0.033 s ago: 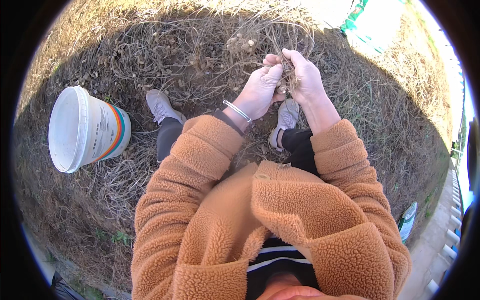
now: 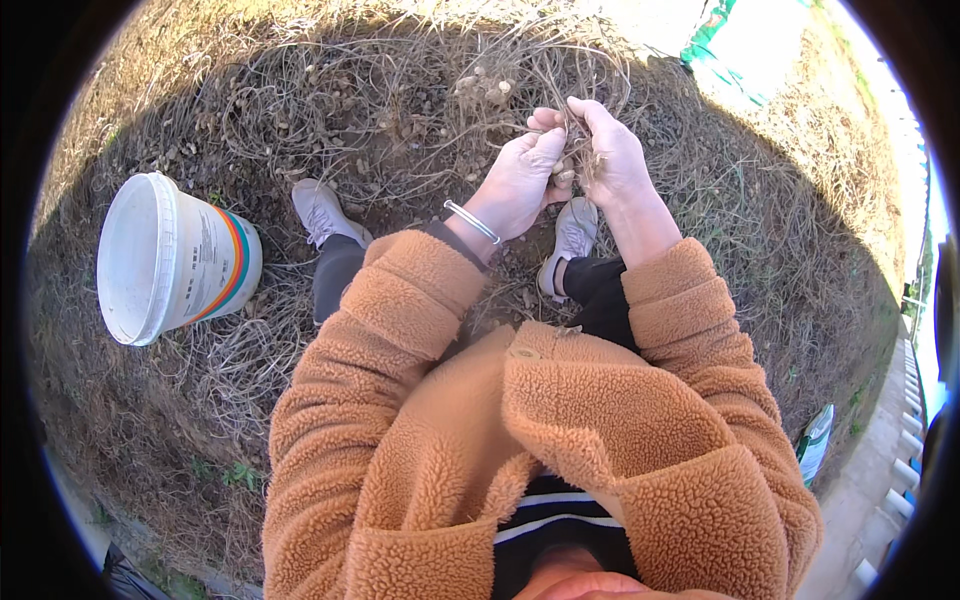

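Right hand [image 2: 615,160] is closed around a tangled bunch of dry brown stems and roots [image 2: 576,138], while the left hand [image 2: 518,185], a silver bracelet [image 2: 472,222] at its wrist, is curled in against the other side of it; pale tan, rounded pods [image 2: 563,177] show at its fingers, though whether they are pinched I cannot tell. The bunch sits between the two hands, raised in front of the body, above and beyond the pale right shoe [image 2: 570,242]. Very little has changed from the picture just before: both hands keep their place and only the pods look slightly shifted, so the handling of this same bunch seems to be continuing. Beneath lies a ground of dry, straw-like plant litter [image 2: 750,220] and soil, with loose pale pods [image 2: 497,88] just beyond the hands. The pale left shoe [image 2: 320,212] stands on it, and farther left is a white plastic bucket with an orange-and-teal band [image 2: 205,265]. Outdoors, shade covers most of the ground, with bright sun past its curved edge, a green-and-white sack [image 2: 712,38] at the top and a pale concrete strip [image 2: 845,510] at the right.
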`<state>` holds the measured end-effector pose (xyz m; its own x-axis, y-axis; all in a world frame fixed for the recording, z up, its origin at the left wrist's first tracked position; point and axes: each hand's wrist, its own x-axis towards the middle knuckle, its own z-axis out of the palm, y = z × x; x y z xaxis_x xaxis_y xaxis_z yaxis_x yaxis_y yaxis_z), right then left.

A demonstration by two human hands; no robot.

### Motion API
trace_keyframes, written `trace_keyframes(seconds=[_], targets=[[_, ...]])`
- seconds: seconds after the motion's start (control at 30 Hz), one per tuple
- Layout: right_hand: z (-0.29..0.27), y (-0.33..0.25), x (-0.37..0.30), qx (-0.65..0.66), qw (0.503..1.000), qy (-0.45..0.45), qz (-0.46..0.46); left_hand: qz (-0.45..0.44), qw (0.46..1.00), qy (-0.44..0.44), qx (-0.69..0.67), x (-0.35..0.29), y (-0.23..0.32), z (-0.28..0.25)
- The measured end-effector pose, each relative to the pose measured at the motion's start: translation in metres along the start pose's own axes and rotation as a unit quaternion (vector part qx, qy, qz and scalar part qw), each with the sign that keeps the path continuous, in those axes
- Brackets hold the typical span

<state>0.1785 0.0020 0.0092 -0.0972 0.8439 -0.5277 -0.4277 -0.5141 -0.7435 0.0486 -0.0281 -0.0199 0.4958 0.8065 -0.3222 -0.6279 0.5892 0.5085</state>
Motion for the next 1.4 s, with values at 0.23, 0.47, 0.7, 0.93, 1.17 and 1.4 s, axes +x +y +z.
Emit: trace_keyframes(seconds=[0.23,0.47,0.7,0.93,1.17,1.4], targets=[[-0.008,-0.005,0.002,0.079,0.997,-0.015,-0.007,-0.028,0.999,-0.006,-0.044,0.0,0.004,0.007],[-0.004,-0.001,0.002,0.071,0.997,0.008,-0.037,-0.046,0.996,0.048,-0.057,-0.002,0.004,0.01],[-0.002,-0.004,0.0,0.05,0.997,0.032,-0.049,-0.065,0.998,0.019,0.015,-0.004,0.007,0.003],[-0.001,-0.006,0.0,0.03,0.996,0.051,-0.063,-0.106,0.994,0.013,-0.004,-0.012,0.012,0.004],[-0.003,-0.004,0.0,0.021,0.995,0.041,-0.085,-0.106,0.993,0.04,-0.018,-0.012,0.015,0.006],[-0.022,-0.031,-0.001,-0.009,0.993,0.065,-0.101,-0.124,0.91,-0.148,0.368,-0.023,0.022,0.001]])
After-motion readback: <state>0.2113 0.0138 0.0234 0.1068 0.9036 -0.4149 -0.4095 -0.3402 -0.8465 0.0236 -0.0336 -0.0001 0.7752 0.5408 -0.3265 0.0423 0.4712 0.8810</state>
